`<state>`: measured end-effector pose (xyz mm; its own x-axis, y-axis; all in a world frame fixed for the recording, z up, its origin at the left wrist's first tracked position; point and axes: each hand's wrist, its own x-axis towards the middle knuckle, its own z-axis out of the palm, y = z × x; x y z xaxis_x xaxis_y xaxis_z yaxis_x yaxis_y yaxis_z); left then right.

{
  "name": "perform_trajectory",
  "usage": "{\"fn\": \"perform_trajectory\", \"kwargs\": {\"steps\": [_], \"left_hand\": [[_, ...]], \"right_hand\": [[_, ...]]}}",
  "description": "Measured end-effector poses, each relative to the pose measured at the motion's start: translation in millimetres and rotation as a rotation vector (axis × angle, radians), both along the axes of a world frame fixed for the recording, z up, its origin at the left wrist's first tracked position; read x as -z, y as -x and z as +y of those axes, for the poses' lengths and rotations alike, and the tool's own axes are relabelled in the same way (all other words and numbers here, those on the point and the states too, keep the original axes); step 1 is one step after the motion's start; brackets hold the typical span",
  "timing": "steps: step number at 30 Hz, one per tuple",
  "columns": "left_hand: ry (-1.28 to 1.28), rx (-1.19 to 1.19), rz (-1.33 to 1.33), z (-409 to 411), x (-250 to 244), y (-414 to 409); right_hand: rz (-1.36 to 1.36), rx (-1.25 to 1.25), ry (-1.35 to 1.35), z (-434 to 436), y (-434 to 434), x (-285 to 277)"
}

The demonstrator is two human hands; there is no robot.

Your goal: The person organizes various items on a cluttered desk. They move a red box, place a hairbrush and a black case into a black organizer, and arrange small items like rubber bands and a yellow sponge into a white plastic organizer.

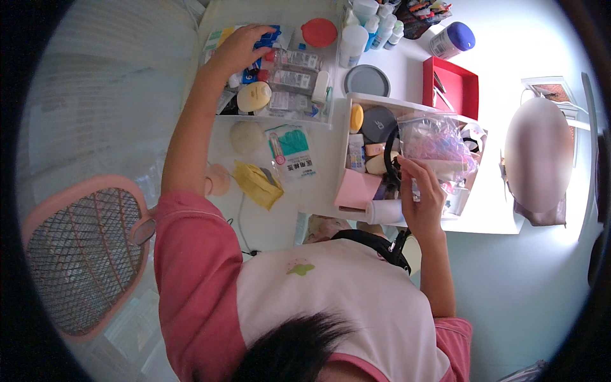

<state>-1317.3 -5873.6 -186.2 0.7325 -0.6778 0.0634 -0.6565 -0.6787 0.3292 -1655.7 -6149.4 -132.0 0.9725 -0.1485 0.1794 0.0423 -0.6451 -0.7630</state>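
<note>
My left hand (243,45) reaches into a clear plastic bin (329,112), its fingers spread over a blue packet (268,39); whether they grip it is unclear. Beside it lie clear bottles with red caps (293,79) and a cream-coloured bottle (254,97). Over a white box (351,101), my right hand (422,198) pinches a thin black headband (390,162) at its fingertips. A zip bag of pink and purple material (437,141), a dark round case (378,124), a pink card or box (357,188) and a white cylinder (384,211) are around that hand.
Between bin and box is a grey round lid (367,81). A red open box (458,88), a blue-lidded jar (452,40) and several pump bottles (379,28) stand behind. Nearer are a cotton swab pack (293,153) and a yellow pouch (258,184). A pink electric swatter (90,258) is left.
</note>
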Motion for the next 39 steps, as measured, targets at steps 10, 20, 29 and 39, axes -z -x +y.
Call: {"fn": "perform_trajectory", "kwargs": {"steps": [10,20,29,39], "left_hand": [[-0.113,0.174,0.075,-44.3,3.8,69.6],[0.044,0.125,0.036,-47.9,13.0,79.6],[-0.143,0.188,-0.076,-66.0,18.9,94.3],[0.02,0.106,-0.193,-63.2,18.2,96.5]], "right_hand": [[-0.007,0.038,0.044,-8.1,11.6,3.6],[0.033,0.044,0.097,-8.8,19.9,3.4],[0.054,0.022,0.106,-4.1,21.0,3.5],[0.058,0.036,0.14,-8.0,28.4,4.0]]}}
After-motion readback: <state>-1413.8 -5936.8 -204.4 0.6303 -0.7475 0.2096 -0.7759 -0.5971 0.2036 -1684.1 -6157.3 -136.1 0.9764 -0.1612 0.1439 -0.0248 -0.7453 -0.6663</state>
